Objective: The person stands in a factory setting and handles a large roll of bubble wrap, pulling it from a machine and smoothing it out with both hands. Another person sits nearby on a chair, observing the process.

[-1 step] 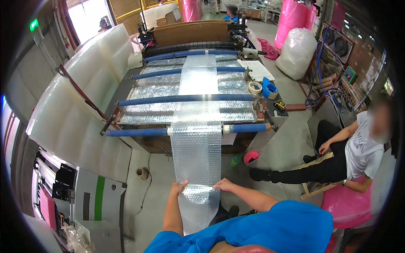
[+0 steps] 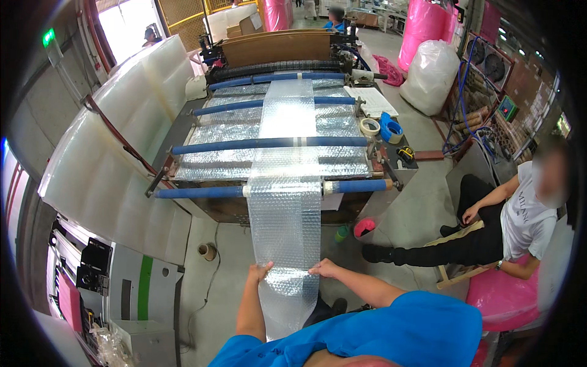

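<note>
A long strip of clear bubble wrap [image 2: 285, 229] runs down from a machine with blue rollers toward my body. My left hand [image 2: 261, 270] pinches the strip's left edge. Level with it, my right hand [image 2: 324, 268] has its fingers closed on the right edge. Between the two hands the film lies fairly taut, and its lower end hangs down in front of my blue shirt. Higher up, the strip passes around the front blue roller [image 2: 202, 191] and along the others behind it. Silvery bubble sheeting [image 2: 214, 150] lies beneath the rollers.
Tape rolls [image 2: 369, 126] and a yellow tape measure [image 2: 405, 154] rest on the machine's right side. A seated person [image 2: 526, 214] stretches a leg in from the right. Large wrapped rolls [image 2: 116, 116] stand left. A cardboard tube [image 2: 206, 251] and a cable are on the floor.
</note>
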